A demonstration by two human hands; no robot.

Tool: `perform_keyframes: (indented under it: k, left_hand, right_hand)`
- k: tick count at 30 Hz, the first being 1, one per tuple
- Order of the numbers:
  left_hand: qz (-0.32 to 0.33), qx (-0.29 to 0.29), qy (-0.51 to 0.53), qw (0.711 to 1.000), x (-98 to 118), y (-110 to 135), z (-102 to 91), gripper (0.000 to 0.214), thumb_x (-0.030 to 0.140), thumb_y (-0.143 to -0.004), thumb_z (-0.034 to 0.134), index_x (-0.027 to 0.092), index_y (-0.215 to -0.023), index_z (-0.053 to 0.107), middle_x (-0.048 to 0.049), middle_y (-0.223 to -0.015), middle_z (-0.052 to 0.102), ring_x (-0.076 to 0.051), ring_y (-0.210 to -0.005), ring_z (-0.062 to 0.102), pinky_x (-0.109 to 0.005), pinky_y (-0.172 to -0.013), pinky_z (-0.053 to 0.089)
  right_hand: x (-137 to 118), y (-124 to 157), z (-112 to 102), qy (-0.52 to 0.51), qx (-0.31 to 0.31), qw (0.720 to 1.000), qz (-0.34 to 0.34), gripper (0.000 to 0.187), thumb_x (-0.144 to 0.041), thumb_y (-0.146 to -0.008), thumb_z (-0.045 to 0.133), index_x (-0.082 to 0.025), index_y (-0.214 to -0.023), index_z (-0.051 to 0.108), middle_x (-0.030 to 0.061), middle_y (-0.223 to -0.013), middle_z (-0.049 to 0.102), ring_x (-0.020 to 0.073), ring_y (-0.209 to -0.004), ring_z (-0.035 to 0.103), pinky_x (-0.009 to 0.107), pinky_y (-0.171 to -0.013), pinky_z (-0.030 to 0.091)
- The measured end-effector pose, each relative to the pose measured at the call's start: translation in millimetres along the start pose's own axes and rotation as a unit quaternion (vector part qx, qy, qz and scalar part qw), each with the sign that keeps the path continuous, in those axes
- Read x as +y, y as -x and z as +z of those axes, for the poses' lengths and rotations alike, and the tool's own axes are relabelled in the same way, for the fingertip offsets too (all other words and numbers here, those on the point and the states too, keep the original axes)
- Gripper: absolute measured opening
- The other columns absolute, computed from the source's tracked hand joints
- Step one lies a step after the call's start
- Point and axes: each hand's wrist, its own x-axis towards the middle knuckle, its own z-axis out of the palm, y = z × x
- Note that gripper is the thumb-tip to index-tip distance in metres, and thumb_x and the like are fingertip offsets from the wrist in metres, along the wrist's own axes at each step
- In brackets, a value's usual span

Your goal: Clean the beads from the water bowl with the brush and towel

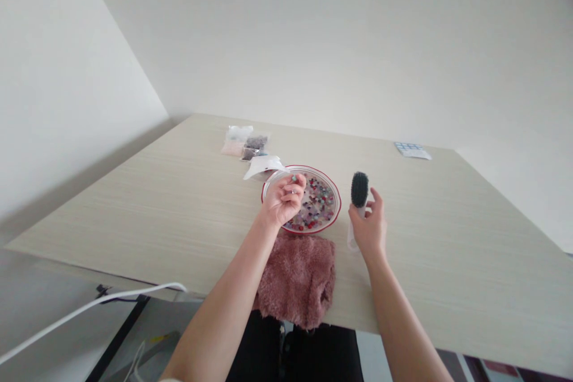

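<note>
Caution: right grip (369,227) closed on brush (359,190); left grip (282,200) curled, hold unclear, over dish (336,206) at 9 o'clock; a knock could spill it.

No readable text, label, brand or number in view. Only a blue grid, printed on a small card (412,150) near the far edge of the surface (134,209), with any finer marks too small to read; plastic bags (256,143) likewise unreadable.
</note>
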Motion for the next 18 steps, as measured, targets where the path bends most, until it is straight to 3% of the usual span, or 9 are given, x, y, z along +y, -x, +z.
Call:
perform_keyframes:
  k: [8, 12, 15, 18]
  left_hand:
    - [-0.066, 0.009, 0.062, 0.996, -2.4, 1.0, -1.6, 0.017, 0.004, -0.079, 0.038, 0.014, -0.078, 0.052, -0.0027, -0.076, 0.057, 0.0, -0.055, 0.052, -0.001, -0.038, 0.036]
    - [-0.066, 0.018, 0.073, 0.995, -2.0, 0.6, -1.2, 0.016, 0.005, -0.077, 0.041, 0.014, -0.079, 0.053, -0.0014, -0.073, 0.059, 0.0, -0.058, 0.055, -0.003, -0.047, 0.043]
    - [-0.036, 0.049, 0.053, 0.997, -3.6, -0.1, 0.8, 0.013, 0.007, -0.074, 0.044, 0.015, -0.065, 0.05, -0.0024, -0.071, 0.062, -0.007, -0.072, 0.062, -0.015, -0.06, 0.051]
    - [-0.009, 0.061, 0.045, 0.997, -6.4, -1.6, 1.6, 0.015, 0.006, -0.07, 0.045, 0.015, -0.058, 0.046, -0.0051, -0.078, 0.066, -0.014, -0.082, 0.063, -0.028, -0.071, 0.054]
  right_hand:
    - [-1.6, 2.4, -2.2, -0.002, 0.009, 1.0, -0.004, 0.066, -0.037, -0.066, 0.053, -0.018, -0.127, 0.037, 0.002, -0.086, 0.057, 0.0116, -0.055, 0.051, 0.024, -0.053, 0.039]
    - [0.0, 2.3, -1.8, -0.013, 0.011, 1.0, 0.0, 0.066, -0.037, -0.065, 0.054, -0.019, -0.127, 0.038, 0.0018, -0.087, 0.057, 0.0113, -0.056, 0.051, 0.024, -0.052, 0.039]
    - [-0.5, 1.5, -1.8, -0.043, 0.008, 0.999, 0.006, 0.064, -0.037, -0.065, 0.056, -0.019, -0.124, 0.04, 0.0022, -0.088, 0.056, 0.0115, -0.058, 0.052, 0.024, -0.052, 0.04]
    - [-5.6, 1.4, -3.7, -0.148, -0.033, 0.988, 0.036, 0.047, -0.037, -0.064, 0.058, -0.018, -0.106, 0.049, -0.0002, -0.08, 0.055, 0.0121, -0.059, 0.055, 0.024, -0.052, 0.042]
